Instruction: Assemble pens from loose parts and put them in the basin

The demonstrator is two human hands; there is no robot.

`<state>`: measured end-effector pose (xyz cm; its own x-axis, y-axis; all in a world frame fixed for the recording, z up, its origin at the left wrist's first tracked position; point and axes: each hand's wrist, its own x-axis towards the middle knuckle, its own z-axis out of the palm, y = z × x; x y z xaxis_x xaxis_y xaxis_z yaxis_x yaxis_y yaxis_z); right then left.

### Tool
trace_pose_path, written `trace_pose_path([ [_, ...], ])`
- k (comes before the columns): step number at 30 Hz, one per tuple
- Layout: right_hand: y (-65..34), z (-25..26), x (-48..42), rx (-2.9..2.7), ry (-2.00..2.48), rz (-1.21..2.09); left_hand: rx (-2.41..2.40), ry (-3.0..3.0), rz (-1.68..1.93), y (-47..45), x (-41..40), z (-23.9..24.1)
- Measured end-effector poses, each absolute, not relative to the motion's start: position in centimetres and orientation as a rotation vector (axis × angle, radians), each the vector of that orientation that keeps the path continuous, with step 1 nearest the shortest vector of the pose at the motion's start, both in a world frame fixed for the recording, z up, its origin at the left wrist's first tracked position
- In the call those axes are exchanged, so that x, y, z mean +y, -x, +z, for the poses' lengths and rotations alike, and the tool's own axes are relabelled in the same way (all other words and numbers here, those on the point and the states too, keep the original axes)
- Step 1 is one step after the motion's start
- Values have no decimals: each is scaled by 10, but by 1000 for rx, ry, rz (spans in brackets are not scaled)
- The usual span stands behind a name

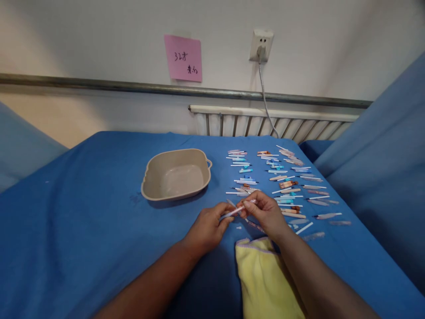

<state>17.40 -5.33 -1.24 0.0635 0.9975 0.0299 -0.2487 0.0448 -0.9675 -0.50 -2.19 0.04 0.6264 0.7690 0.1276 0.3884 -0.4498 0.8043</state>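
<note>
Over blue cloth, I watch via head cam: L hand and R hand, fingers pinched closed, hold a slim pen-like stick at a slant btwn them; tan basin stands apart, upper L; assorted pen parts lie R; yellow towel sits nearest cam, w/ R forearm across its edge.

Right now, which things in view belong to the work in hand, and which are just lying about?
In the work: pale stick, held by left hand and right hand; likely the slim pieces laid out.

Apparently aside: beige basin, yellow cloth, pink note on wall.
</note>
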Motion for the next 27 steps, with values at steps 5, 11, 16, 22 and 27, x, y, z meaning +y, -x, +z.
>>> trace_pose_path([
  [5, -173, -14, -53, -940, 1028, 1297, 928, -2159, 588, 6, -21, 0],
  [11, -172, -14, -52, -929, 1053, 1309, 949, -2216, 496, 5, -22, 0],
  [16, -168, -19, -53, -979, 1143, 1230, 916, -2219, 507, 4, -25, 5],
  [22, -164, -15, -54, -1085, 1238, 1042, 918, -1919, 648, -5, -22, 1],
  [27, -143, -11, -61, -894, 1266, 1064, 854, -1030, 909, -12, -13, 0],
])
